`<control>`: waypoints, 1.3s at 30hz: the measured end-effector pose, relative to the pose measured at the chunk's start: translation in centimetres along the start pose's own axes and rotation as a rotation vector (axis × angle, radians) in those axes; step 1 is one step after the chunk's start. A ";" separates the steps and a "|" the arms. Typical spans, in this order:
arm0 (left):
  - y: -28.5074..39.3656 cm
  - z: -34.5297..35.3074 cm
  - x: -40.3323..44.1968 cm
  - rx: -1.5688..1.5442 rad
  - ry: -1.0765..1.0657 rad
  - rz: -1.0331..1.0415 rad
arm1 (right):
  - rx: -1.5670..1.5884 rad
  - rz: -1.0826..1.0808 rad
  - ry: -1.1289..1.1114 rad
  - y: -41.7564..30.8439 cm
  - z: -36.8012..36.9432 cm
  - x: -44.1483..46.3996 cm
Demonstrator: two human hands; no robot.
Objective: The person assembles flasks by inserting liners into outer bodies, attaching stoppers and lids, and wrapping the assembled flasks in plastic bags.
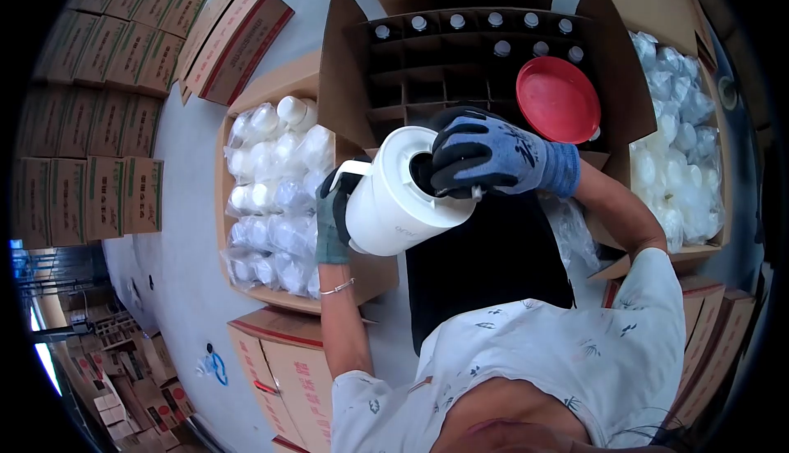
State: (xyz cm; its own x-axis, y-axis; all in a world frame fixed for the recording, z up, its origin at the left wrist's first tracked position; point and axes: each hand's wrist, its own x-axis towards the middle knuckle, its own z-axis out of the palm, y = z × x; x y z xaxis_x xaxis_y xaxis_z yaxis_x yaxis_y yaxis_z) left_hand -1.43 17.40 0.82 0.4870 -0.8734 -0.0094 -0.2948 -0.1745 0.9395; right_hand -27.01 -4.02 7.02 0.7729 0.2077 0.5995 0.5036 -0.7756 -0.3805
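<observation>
A white jug-shaped vacuum flask (382,210) is tilted in front of me, its round mouth facing up and right. My left hand (333,221), in a grey-green glove, grips it from the left by the handle side; most of its fingers are hidden behind the flask. My right hand (493,157), in a blue glove with dark fingers, is curled over the open mouth. Its fingertips reach into the dark opening, and what they hold there is hidden. A small pale tip shows below those fingers. Beside the right hand, a red round dish (559,99) rests on an open carton.
The open divided carton (349,67) holds several white-capped pieces in its cells. Cartons of plastic-wrapped white parts stand at the left (275,165) and right (678,149). Closed boxes (107,124) are stacked far left. A red-edged carton (283,371) stands near my left arm.
</observation>
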 end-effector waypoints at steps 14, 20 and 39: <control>-1.7 -0.1 1.6 0.064 -0.331 0.039 | -0.116 -0.171 -0.041 -2.5 0.9 0.0; 1.5 0.1 1.2 0.532 -0.364 0.378 | -0.003 -0.015 -0.032 -1.3 1.1 -0.9; 7.9 2.4 -0.9 0.155 0.211 0.337 | 0.841 1.094 0.519 -3.8 6.0 -4.3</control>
State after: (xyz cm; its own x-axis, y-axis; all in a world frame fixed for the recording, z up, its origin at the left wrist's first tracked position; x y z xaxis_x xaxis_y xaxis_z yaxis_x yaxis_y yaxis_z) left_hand -6.19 15.70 7.37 0.4951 -0.7838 0.3749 -0.5783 0.0247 0.8154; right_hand -29.91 1.63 1.63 0.7777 -0.6132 -0.1384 -0.0150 0.2020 -0.9793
